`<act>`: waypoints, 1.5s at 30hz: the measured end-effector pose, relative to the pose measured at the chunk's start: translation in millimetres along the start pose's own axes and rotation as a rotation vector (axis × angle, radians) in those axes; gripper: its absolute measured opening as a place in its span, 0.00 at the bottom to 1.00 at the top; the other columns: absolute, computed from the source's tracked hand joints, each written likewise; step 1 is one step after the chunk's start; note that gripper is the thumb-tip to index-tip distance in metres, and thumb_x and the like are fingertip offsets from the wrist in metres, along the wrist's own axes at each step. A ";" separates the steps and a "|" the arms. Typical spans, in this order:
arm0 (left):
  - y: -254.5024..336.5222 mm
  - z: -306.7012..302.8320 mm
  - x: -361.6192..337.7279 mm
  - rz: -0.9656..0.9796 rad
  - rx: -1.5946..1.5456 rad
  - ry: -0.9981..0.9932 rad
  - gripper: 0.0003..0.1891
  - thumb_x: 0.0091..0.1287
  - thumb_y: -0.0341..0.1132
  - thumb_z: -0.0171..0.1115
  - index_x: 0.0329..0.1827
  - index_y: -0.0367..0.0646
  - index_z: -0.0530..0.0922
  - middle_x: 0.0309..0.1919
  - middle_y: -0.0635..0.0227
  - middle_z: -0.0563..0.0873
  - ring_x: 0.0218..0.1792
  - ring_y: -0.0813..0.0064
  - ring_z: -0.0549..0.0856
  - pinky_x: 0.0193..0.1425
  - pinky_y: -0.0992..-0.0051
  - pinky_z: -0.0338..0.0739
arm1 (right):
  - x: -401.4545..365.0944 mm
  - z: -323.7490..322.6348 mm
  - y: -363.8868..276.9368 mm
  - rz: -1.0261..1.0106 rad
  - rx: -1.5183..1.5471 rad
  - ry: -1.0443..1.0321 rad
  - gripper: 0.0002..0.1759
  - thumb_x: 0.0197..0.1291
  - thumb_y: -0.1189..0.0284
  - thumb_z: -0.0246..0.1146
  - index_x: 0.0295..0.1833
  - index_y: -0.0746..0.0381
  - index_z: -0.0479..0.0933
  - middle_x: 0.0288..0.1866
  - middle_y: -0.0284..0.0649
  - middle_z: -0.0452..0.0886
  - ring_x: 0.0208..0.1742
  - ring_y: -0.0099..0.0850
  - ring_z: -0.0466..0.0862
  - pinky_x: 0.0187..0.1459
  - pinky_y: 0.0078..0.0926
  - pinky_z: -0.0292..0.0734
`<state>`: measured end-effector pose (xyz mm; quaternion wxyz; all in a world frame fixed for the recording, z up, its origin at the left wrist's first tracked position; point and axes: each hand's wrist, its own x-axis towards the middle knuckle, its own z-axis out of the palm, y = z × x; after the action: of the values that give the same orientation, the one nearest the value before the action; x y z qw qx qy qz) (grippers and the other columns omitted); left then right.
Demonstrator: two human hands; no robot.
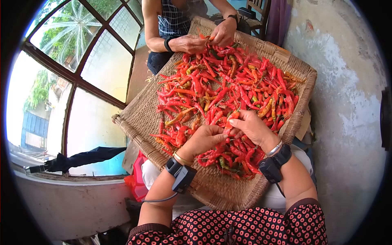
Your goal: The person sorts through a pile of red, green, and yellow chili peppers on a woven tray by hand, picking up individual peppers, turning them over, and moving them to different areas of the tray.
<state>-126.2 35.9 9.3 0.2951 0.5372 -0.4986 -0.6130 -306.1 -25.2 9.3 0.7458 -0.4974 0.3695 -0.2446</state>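
Many red chili peppers (200,87), with some yellowish and green ones among them, lie spread on a woven tray (141,96). Over the near part of the pile, my left hand (206,141) and my right hand (253,126) are close together. Between them is a red pepper (232,120), pinched by the thumb and fingers of my right hand. The fingers of my left hand are closed at its lower end, near the stem side. Both wrists carry a bracelet and a black strapped device.
Across the tray, a co-worker's hands (204,40) hold a pepper above its far edge. A barred window (104,61) and a dark folded umbrella (87,158) are on the left. A worn wall (339,102) stands on the right, and a wooden chair (259,16) behind.
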 end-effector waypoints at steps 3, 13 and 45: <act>-3.3 -8.7 -2.2 -0.090 -0.118 -0.023 0.06 0.64 0.35 0.60 0.32 0.42 0.79 0.18 0.77 0.77 0.17 0.89 0.72 0.20 0.88 0.64 | 2.2 -2.4 3.8 -0.002 0.016 0.011 0.09 0.62 0.68 0.56 0.41 0.63 0.74 0.28 0.32 0.78 0.25 0.17 0.76 0.25 0.16 0.72; 21.4 -100.9 2.3 0.133 -0.136 0.410 0.10 0.64 0.39 0.59 0.36 0.41 0.80 0.22 0.75 0.80 0.19 0.88 0.75 0.21 0.88 0.67 | 5.4 -9.6 4.9 -0.068 0.072 0.081 0.14 0.61 0.65 0.57 0.45 0.64 0.73 0.27 0.32 0.77 0.23 0.17 0.76 0.22 0.13 0.69; -3.0 -24.3 -35.7 0.050 -0.369 -0.074 0.09 0.58 0.27 0.64 0.42 0.42 0.77 0.30 0.80 0.80 0.28 0.91 0.75 0.30 0.89 0.67 | 3.8 5.4 12.7 -0.231 -0.505 -0.186 0.34 0.49 0.76 0.64 0.64 0.56 0.64 0.57 0.44 0.66 0.38 0.26 0.78 0.41 0.23 0.76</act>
<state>-93.6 61.8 21.3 0.3853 0.4385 -0.4016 -0.7056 -299.6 -20.1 -2.3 0.5961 -0.7264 0.2897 -0.1817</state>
